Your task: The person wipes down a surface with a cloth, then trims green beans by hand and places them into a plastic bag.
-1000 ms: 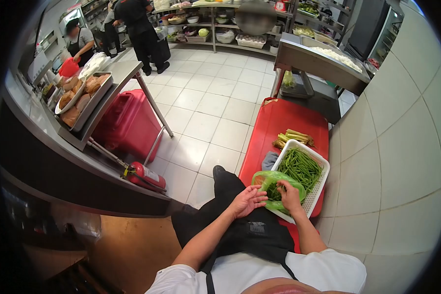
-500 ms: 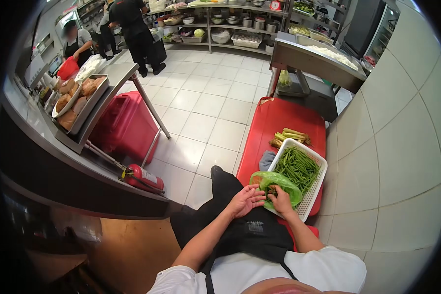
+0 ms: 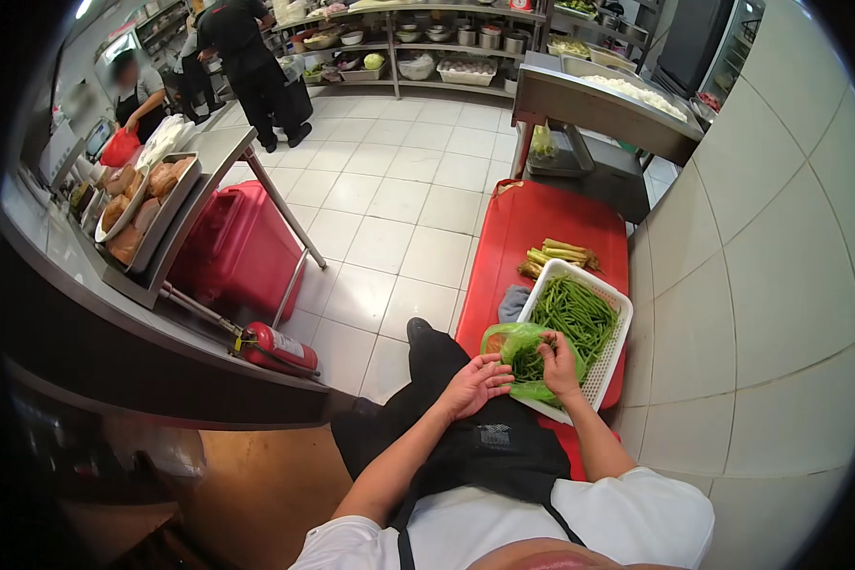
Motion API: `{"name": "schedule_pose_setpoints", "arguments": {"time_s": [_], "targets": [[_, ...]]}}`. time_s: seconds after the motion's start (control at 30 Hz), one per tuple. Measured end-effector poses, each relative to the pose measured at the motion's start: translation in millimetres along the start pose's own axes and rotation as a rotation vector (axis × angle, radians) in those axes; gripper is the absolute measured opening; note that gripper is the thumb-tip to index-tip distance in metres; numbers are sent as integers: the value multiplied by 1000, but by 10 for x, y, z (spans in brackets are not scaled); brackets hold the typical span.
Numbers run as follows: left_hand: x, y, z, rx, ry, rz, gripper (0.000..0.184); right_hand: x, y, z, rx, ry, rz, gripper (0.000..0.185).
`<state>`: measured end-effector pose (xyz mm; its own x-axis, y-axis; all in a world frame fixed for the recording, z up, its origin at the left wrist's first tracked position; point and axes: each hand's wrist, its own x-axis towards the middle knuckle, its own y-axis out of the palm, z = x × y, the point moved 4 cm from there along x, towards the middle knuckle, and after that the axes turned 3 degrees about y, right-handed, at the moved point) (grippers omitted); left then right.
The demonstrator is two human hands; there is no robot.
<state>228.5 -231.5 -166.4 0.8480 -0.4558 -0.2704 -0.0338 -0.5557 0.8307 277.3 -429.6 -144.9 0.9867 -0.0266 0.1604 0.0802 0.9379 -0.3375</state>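
left hand (image 3: 477, 386): palm-up | right hand (image 3: 561, 369): curled at green bag (image 3: 520, 334)

A translucent green bag (image 3: 532, 332), mouth open, greens (image 3: 526, 368) inside, lies at the near end of a white basket (image 3: 608, 366) holding slender beans (image 3: 574, 312).

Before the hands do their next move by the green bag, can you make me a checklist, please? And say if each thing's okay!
1. Green bag open: ok, you can see green bits inside.
2. Left-hand grip free: ok, its fingers are spread beside the bag.
3. Right-hand grip holding something: cannot tell, its fingers are bunched over the bag and hide it.
4. Green beans inside the white basket: ok.
5. Basket's near end uncovered: not ok, the bag covers part of it in this view.
6. Pale stalks outside the basket: ok, just beyond it.
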Motion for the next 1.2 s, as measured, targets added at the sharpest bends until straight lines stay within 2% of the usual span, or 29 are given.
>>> {"name": "schedule_pose_setpoints", "arguments": {"time_s": [0.27,0.37,0.5,0.6,0.7,0.77,0.8,0.87,0.97,1.1,1.17,1.2], "targets": [[51,41,91,166,3,-64,42,-32,-33,127,-57,-21,40,18],[190,170,101,600,168,-19,39,-41,-31,113,-41,-26,9,17],[396,398,96,1029,455,-93,45,-22,-32,360,147,40,-49,15],[618,530,153,877,395,32,49,-20,-2,392,279,66,-43,12],[722,574,236,650,375,16,48,-27,32,374,438,70,-93,10],[692,622,217,637,358,-1,44,-58,34,419,500,89,-143,7],[660,632,213,629,346,-12,43,-78,44,399,433,56,-143,7],[670,530,287,551,238,29,40,-108,59,356,297,-12,-146,8],[629,463,295,561,105,29,36,-135,64,431,229,71,-90,8],[571,389,275,588,-101,15,32,-117,105,323,278,86,-38,9],[549,398,243,414,-168,33,34,-56,99,294,355,62,-4,11],[523,431,207,326,-200,42,34,-32,103,315,432,136,56,11]]}}
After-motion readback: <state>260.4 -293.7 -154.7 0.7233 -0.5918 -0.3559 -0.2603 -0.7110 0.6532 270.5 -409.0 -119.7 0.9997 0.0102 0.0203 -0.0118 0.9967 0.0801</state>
